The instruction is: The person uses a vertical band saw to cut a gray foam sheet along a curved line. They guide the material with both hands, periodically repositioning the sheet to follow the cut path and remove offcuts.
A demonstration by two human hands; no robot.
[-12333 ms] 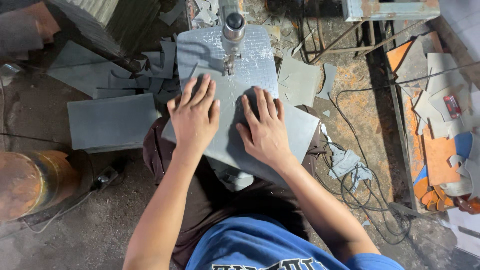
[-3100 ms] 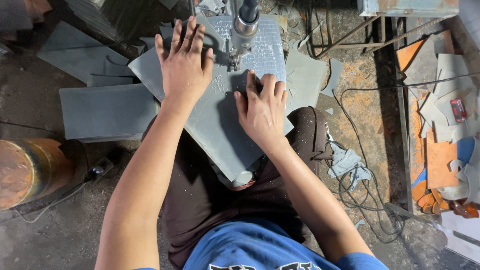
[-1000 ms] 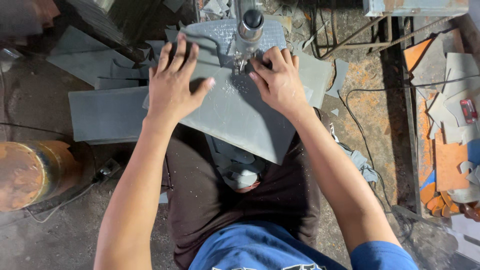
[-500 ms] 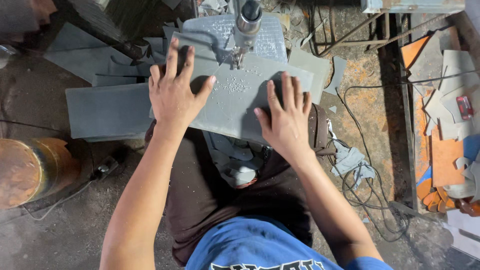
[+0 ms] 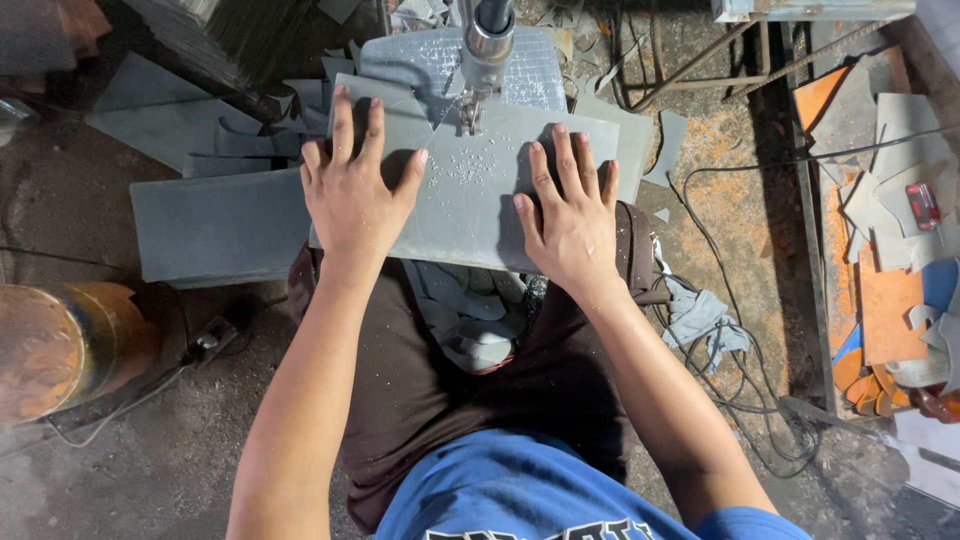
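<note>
At twelve o'clock of the seated person, a grey sheet point(image 5: 470, 200) lies flat on the small machine table point(image 5: 445, 60), under the vertical cutting head point(image 5: 487, 40); pale chips speckle its middle. Left hand point(image 5: 352, 195) presses palm-down at the sheet's nine o'clock side, fingers spread; right hand point(image 5: 568, 215) presses likewise at three o'clock; hands apart, neither gripping. Grey offcuts point(image 5: 215, 225) lie at nine o'clock; orange scraps point(image 5: 885, 310) at three o'clock; a rusty drum point(image 5: 70, 345) at eight o'clock.
</note>
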